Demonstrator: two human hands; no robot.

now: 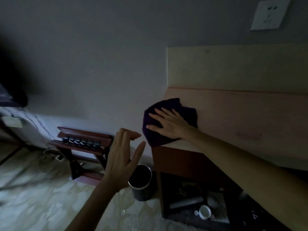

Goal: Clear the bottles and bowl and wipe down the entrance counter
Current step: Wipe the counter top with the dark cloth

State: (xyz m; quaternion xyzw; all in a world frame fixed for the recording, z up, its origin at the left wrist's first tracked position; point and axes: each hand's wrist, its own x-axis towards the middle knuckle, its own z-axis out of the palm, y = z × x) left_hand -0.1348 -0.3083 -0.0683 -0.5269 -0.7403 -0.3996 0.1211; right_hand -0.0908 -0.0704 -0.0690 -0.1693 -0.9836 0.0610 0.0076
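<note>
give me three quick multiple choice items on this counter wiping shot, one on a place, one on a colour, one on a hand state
1. Where does the cloth lie?
A. at the left end of the counter, by its corner
B. on the floor
C. inside the bin

2. What colour is the cloth?
A. white
B. dark purple
C. yellow

3. How is the left hand?
A. gripping the cloth
B. holding a bottle
C. open in the air, holding nothing

Answers:
1 A: the cloth covers the counter's left corner, slightly overhanging the edge.
2 B: it looks deep purple against the pale counter top.
3 C: its fingers are spread above the dark cylindrical bin on the floor, while the right hand presses flat on the cloth.
</note>
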